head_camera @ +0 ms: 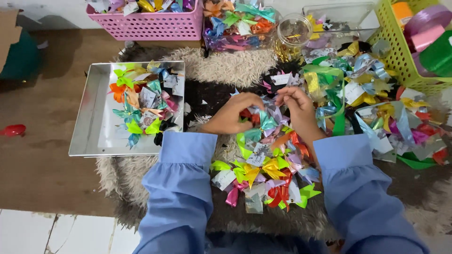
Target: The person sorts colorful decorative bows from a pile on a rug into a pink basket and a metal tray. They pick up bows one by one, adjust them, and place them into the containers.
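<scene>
Looking down from the head camera, both hands meet over a heap of small foil ribbon bows [263,160] piled on a shaggy rug [221,66]. The left hand [233,113] is curled, its grip pressed together on something among the bows, though the fingertips are turned away and I cannot tell just what they pinch. The right hand [296,108] has its grip pinching a small pale piece of ribbon [281,97], held just above the heap, close to the left hand. Both arms wear light blue sleeves [181,188].

To the left lies a shiny metal tray [89,131] with more bows crowded into its right half. Behind stand a pink basket [150,26], a clear box of bows [235,28], a small clear jar [293,30] and, at the right, a lime-green basket [400,51] with ribbon rolls. A second, looser heap of bows and tags [376,103] spreads to the right of the hands.

As I judge it, the slippery foil could slide out of so fine a pinch and vanish among the look-alike bows below; a sleeve dragging across the heap could also scatter bows off the rug, and the jar behind looks easy to knock.

Hard to make out: what sits between the fingertips, the jar's gold contents, and the red object [13,130] at the far left edge. The baskets are cut off by the frame
</scene>
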